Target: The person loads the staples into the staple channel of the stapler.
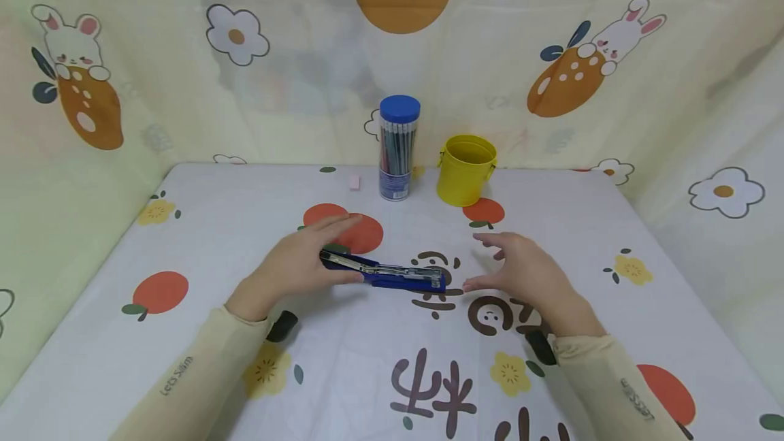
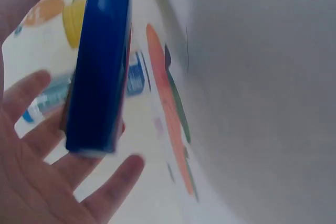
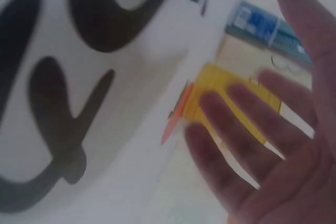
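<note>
A blue stapler (image 1: 404, 278) with its metal staple channel showing on top lies across the middle of the table. My left hand (image 1: 300, 257) is around its left end, thumb on the near side and fingers spread on the far side. In the left wrist view the stapler's blue body (image 2: 100, 72) passes in front of the palm, and the fingers (image 2: 118, 184) are extended rather than wrapped round it. Just off the stapler's right end is my right hand (image 1: 527, 271), thumb and fingers apart. Nothing lies in its palm in the right wrist view.
Toward the back stands a clear tube of pencils (image 1: 397, 148) with a blue lid. A small yellow bucket (image 1: 464, 175) is to its right, and a pink eraser (image 1: 354, 183) lies to its left. A printed cloth (image 1: 343, 366) covers the table; a printed curtain (image 1: 294, 107) hangs behind.
</note>
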The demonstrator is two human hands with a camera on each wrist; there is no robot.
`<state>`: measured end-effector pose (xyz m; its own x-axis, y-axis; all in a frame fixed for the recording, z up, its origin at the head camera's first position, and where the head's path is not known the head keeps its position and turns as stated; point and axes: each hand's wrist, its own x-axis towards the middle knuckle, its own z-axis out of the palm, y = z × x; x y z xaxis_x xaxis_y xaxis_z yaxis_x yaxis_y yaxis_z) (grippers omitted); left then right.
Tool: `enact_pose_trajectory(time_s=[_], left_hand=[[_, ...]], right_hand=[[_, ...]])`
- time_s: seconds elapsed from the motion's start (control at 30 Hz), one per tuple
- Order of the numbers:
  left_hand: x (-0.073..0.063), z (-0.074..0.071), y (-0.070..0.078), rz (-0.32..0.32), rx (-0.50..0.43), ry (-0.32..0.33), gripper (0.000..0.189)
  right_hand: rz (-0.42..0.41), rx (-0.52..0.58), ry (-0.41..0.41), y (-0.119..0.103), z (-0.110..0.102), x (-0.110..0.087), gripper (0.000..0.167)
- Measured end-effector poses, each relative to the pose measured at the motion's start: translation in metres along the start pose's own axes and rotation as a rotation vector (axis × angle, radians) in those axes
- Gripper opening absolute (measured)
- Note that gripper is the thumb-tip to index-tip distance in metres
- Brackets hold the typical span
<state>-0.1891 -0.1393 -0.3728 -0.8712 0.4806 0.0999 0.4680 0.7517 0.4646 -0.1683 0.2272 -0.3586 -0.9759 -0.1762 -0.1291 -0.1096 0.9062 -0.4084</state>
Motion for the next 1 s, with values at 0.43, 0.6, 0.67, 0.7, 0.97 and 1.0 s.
enact_pose_trajectory(time_s=[0.43, 0.6, 0.67, 0.7, 0.97, 1.0], left_hand=[[-0.002, 0.001, -0.053, -0.050, -0.567, -0.132, 0.077], [-0.006, 0.015, -0.062, -0.038, -0.609, -0.118, 0.072], [-0.008, 0.019, -0.066, -0.025, -0.634, -0.100, 0.069], [-0.009, 0.020, -0.067, -0.025, -0.652, -0.089, 0.067], [-0.009, 0.019, -0.077, -0.050, -0.744, -0.051, 0.055], [-0.008, 0.019, -0.077, -0.051, -0.756, -0.047, 0.053]], right_hand=[[0.033, 0.252, -0.170, 0.020, 0.009, 0.018, 0.071], [0.062, 0.275, -0.154, 0.021, 0.017, 0.016, 0.064], [0.076, 0.272, -0.141, 0.022, 0.019, 0.014, 0.060], [0.079, 0.278, -0.135, 0.023, 0.020, 0.014, 0.058], [0.076, 0.316, -0.131, 0.031, 0.021, 0.015, 0.045], [0.075, 0.315, -0.132, 0.032, 0.021, 0.016, 0.043]])
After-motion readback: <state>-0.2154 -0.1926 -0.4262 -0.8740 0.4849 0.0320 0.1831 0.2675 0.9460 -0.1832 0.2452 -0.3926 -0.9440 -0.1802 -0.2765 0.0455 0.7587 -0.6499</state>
